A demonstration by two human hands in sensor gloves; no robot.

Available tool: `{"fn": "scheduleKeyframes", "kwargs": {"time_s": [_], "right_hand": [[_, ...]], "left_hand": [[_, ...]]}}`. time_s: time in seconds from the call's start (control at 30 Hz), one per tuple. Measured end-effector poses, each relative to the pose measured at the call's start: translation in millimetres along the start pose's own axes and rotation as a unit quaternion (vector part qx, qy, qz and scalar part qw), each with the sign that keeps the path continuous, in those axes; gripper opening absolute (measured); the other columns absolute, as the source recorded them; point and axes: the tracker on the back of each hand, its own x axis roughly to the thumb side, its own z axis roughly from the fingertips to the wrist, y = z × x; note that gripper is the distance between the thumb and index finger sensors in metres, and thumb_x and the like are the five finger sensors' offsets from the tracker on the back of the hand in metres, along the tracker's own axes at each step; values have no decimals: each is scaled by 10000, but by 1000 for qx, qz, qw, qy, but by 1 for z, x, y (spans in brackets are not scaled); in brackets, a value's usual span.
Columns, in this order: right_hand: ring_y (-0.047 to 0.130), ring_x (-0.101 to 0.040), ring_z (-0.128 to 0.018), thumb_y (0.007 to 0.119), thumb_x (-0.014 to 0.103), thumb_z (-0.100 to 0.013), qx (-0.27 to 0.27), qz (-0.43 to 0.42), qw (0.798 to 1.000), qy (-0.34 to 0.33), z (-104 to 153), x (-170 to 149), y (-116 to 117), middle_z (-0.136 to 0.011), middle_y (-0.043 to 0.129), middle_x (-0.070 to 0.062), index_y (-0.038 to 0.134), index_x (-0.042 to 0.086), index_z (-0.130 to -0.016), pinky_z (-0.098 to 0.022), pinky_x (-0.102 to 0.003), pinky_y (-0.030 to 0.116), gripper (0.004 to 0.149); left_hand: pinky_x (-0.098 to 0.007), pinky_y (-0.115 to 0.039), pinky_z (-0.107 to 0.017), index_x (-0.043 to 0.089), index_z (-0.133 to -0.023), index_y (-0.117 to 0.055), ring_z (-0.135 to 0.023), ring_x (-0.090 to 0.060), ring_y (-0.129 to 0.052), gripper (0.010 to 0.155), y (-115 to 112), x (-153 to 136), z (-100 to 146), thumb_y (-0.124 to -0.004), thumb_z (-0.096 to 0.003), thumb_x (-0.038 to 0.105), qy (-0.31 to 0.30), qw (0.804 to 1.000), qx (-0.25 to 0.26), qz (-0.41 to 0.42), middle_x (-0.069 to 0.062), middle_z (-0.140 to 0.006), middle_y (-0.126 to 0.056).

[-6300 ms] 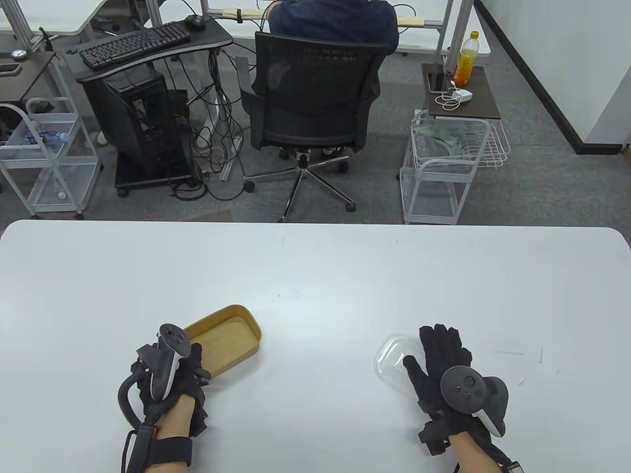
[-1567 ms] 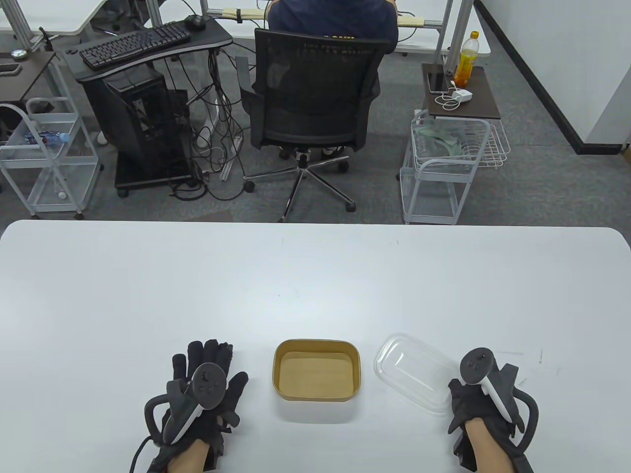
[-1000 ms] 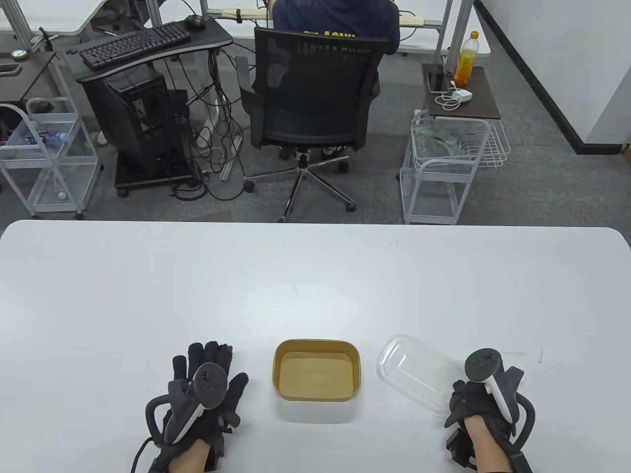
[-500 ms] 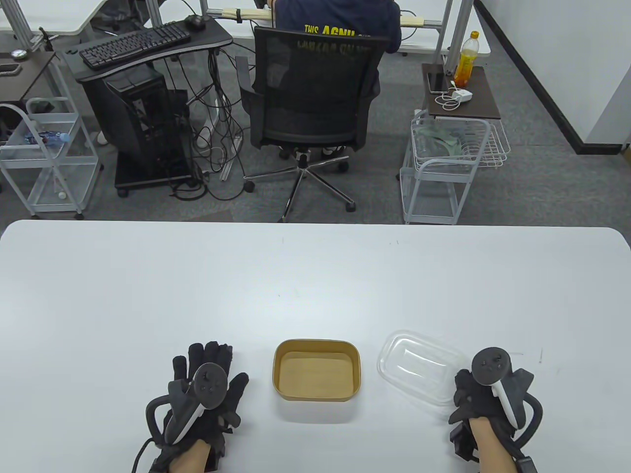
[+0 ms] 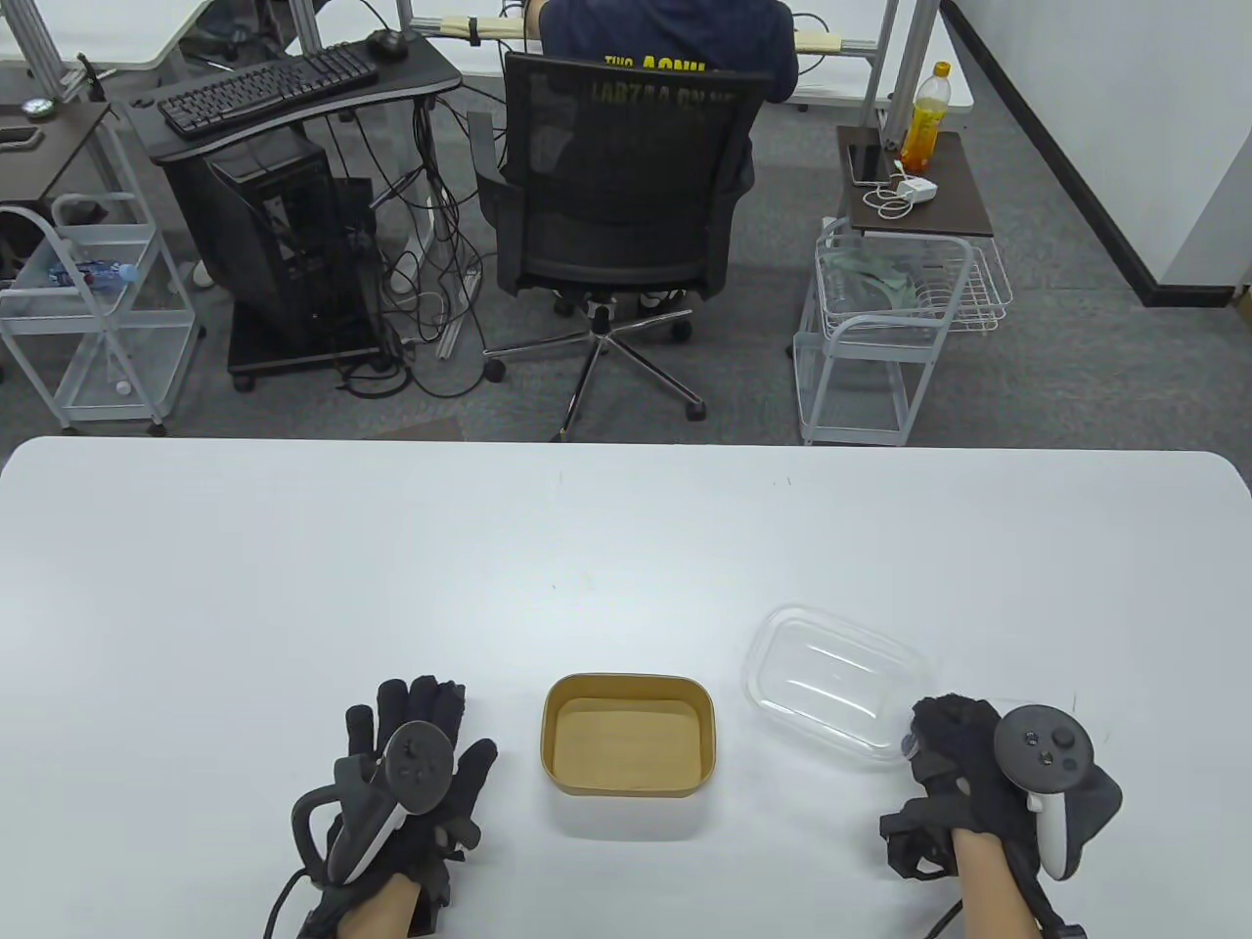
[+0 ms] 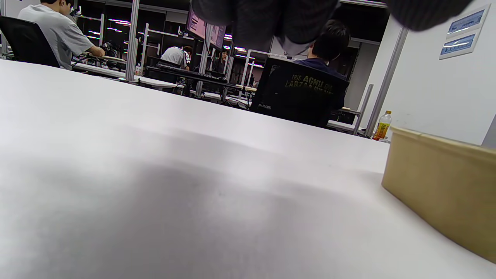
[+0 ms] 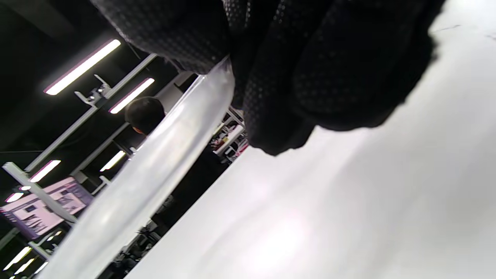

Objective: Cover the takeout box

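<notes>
A tan paper takeout box (image 5: 629, 733) stands open and empty at the table's front centre; its side wall shows in the left wrist view (image 6: 441, 193). A clear plastic lid (image 5: 831, 682) is to its right, lifted off the table. My right hand (image 5: 944, 738) pinches the lid's near right edge; the right wrist view shows the lid's rim (image 7: 155, 166) held between the gloved fingers (image 7: 279, 93). My left hand (image 5: 421, 729) rests flat on the table left of the box, fingers spread, holding nothing.
The white table (image 5: 626, 548) stretches far beyond the box. Past its far edge stand an office chair (image 5: 616, 196) with a seated person, a wire cart (image 5: 895, 323) and a computer desk (image 5: 284, 108).
My right hand has lifted the clear lid and carried it a little farther from me; the hand has rolled, its tracker now facing up. The left hand and the box have not moved.
</notes>
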Motion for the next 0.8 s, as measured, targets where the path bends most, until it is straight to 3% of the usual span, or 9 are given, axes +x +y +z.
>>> {"fn": "scheduleKeyframes", "kwargs": {"time_s": [0.27,0.5,0.67,0.8], "right_hand": [[1149,-182,-312,849,294,-518,24,-28,996,-80,15,30,10,-536,1058,-110,834,-47,-770,-156,-326,1034,425],[1146,-184,-321,840,279,-523,72,-30,985,-156,35,58,33,-546,1053,-112,827,-64,-790,-162,-329,1032,435],[1145,-184,-325,835,275,-525,102,-31,973,-202,50,75,49,-551,1050,-110,826,-67,-794,-165,-328,1033,435],[1144,-187,-328,833,273,-525,123,-24,964,-236,62,85,62,-554,1049,-112,824,-68,-796,-167,-330,1032,435]], "left_hand": [[-352,-249,-834,457,-1029,-605,-1181,-146,-447,730,-2,11,2,-636,-361,751,-16,999,-7,27,132,-1219,-578],[-355,-297,-838,446,-1029,-603,-1171,-158,-492,731,-4,32,7,-626,-363,746,-45,996,-25,76,122,-1208,-607],[-377,-538,-802,393,-1035,-601,-1056,-203,-761,759,-4,43,11,-602,-364,748,-58,983,-53,163,71,-1164,-713],[-367,-678,-720,346,-1031,-609,-879,-183,-939,781,-2,48,13,-597,-361,747,-66,961,-84,255,46,-1068,-848]]}}
